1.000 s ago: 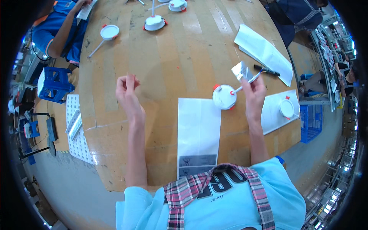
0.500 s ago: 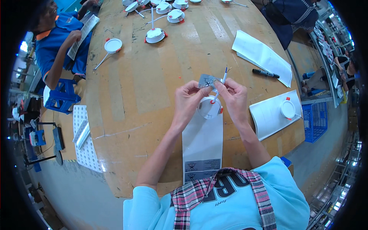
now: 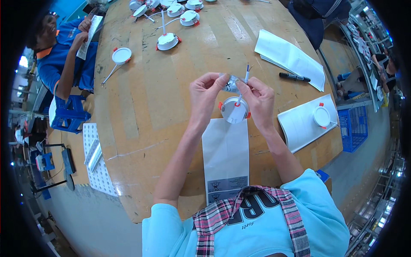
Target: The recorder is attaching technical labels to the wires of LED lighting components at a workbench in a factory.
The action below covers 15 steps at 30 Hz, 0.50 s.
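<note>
Between my hands is a small silver-grey label [image 3: 230, 85], stretched beside the white cable [image 3: 247, 76] of a round downlight [image 3: 234, 113]. My left hand [image 3: 204, 96] pinches the label's left end between thumb and fingers. At its other end, next to the cable, my right hand [image 3: 259, 102] has thumb and fingers closed on the label; whether they grip the cable too is hidden. The downlight has red-tipped clips at its sides and sits at the top of a white label sheet [image 3: 225, 150], whose near end carries grey printed labels.
White paper sheets [image 3: 291, 60], a black marker [image 3: 294, 77] and a paper stack [image 3: 291, 128] bearing another downlight [image 3: 321, 116] are at right. More downlights [image 3: 167, 41] stand farther back; one [image 3: 122, 55] lies far left. A co-worker [image 3: 64, 55] holds a strip at left.
My left hand has risen slightly with the label, which now tilts and looks pulled toward the cable. More of the downlight shows beneath my hands. The co-worker's strip has shifted.
</note>
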Tool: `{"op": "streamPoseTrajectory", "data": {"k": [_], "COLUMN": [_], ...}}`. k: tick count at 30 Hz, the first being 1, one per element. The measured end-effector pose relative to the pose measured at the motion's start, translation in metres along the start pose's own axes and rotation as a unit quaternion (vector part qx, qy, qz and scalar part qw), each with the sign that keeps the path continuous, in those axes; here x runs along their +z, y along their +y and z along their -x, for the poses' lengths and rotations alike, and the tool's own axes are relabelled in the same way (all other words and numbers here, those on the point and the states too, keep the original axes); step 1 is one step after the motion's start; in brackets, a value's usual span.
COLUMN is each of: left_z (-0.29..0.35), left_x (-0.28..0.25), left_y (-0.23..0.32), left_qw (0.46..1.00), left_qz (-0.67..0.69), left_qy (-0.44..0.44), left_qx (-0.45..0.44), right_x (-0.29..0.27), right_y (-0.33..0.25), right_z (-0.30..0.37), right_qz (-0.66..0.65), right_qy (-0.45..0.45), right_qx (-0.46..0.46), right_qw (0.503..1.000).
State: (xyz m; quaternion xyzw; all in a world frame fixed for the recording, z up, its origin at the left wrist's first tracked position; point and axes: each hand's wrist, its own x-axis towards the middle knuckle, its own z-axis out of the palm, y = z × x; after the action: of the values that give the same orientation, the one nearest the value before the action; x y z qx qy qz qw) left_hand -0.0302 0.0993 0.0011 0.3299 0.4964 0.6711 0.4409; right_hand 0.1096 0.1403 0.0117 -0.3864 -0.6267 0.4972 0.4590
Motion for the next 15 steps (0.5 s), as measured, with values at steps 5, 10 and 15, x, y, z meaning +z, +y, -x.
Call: {"op": "streamPoseTrajectory", "data": {"k": [5, 10, 15], "left_z": [-0.009, -0.01, 0.025], "left_x": [0.0, -0.016, -0.024], "left_y": [-0.009, 0.015, 0.01], "left_qw": [0.999, 0.986, 0.98], "left_qz": [-0.022, -0.133, -0.182], "left_qy": [0.026, 0.078, 0.064], "left_qx": [0.014, 0.065, 0.051], "right_x": [0.003, -0.002, -0.018], "right_y": [0.007, 0.026, 0.037], "right_z": [-0.007, -0.048, -0.079], "right_qz": [-0.007, 0.035, -0.018], "right_qy": [0.016, 0.096, 0.074], "right_qx": [0.028, 0.043, 0.051], "right_qw": [0.999, 0.994, 0.996]}}
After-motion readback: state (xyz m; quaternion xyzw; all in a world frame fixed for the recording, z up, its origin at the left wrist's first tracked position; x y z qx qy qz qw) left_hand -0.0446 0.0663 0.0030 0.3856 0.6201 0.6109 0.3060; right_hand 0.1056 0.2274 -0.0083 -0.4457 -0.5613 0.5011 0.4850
